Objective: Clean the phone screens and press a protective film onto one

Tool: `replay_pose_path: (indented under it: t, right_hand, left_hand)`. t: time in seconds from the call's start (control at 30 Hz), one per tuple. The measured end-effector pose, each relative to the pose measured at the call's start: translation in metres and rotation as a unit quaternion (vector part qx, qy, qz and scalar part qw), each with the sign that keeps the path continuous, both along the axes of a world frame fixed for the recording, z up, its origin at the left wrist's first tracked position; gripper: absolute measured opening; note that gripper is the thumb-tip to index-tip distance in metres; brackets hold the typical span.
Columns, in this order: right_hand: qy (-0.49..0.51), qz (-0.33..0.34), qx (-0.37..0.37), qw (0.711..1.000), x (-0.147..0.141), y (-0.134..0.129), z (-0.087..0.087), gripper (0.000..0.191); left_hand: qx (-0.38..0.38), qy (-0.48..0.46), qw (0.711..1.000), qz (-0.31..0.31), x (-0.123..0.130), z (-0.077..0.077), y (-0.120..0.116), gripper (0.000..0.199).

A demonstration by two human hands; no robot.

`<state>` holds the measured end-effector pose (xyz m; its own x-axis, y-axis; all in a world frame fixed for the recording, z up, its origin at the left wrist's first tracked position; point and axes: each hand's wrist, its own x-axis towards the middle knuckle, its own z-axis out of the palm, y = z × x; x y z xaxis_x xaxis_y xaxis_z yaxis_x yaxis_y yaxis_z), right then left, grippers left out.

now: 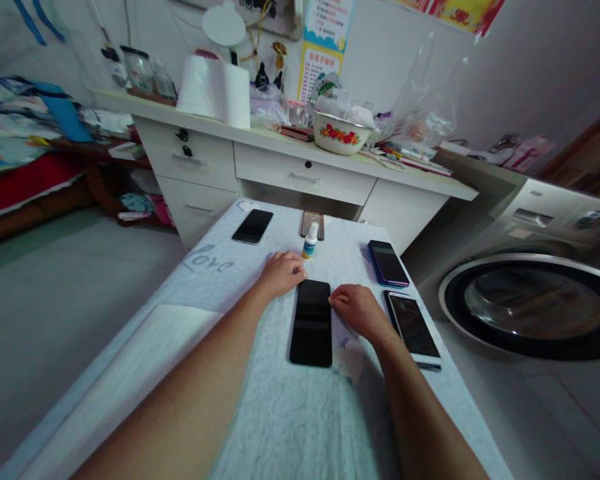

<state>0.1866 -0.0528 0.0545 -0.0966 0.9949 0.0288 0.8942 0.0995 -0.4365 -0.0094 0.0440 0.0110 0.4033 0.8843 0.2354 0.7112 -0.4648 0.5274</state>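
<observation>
A black smartphone (311, 327) lies face up on the cloth-covered table, its screen dark. At its top left corner is my left hand (282, 273), fingers curled closed; a small dark thing shows at the fingertips, too small to name. My right hand (359, 309) is closed too, with its fingertips at the phone's upper right edge. Whether anything is pinched in it is hidden. Just beyond the left hand stands a small white spray bottle (310, 243) with a blue and yellow label. Behind the bottle lies a brownish phone or phone case (320, 221).
Another dark phone (253, 227) lies at the far left of the table. Along the right edge are a purple-edged phone (389, 263) and a white-framed phone (414, 325). A white drawer desk (190, 163) stands behind, a washing machine (530, 220) to the right.
</observation>
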Motion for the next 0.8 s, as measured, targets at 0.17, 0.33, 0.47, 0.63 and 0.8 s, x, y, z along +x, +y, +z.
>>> replay_pose_path:
  t: [0.17, 0.33, 0.47, 0.63, 0.8]
  right_hand:
    - [0.019, -0.041, 0.032, 0.998, -0.003, 0.004, -0.008, 0.018]
    - [0.014, -0.078, 0.061, 0.995, -0.007, 0.010, -0.015, 0.020]
    - [0.003, -0.088, 0.063, 0.994, -0.008, 0.012, -0.016, 0.022]
    - [0.010, -0.077, 0.044, 0.996, -0.008, 0.010, -0.013, 0.022]
    - [-0.006, -0.054, 0.016, 0.998, -0.004, 0.006, -0.008, 0.021]
  left_hand:
    - [-0.005, -0.001, 1.000, 0.000, 0.000, -0.001, 0.000, 0.015]
    - [-0.001, 0.001, 1.000, -0.004, 0.000, 0.000, 0.000, 0.015]
    - [0.007, 0.001, 1.000, -0.003, 0.000, -0.002, 0.001, 0.016]
    - [0.010, 0.006, 1.000, -0.004, 0.000, -0.002, 0.001, 0.016]
    - [0.002, 0.005, 1.000, 0.001, 0.001, 0.000, 0.000, 0.016]
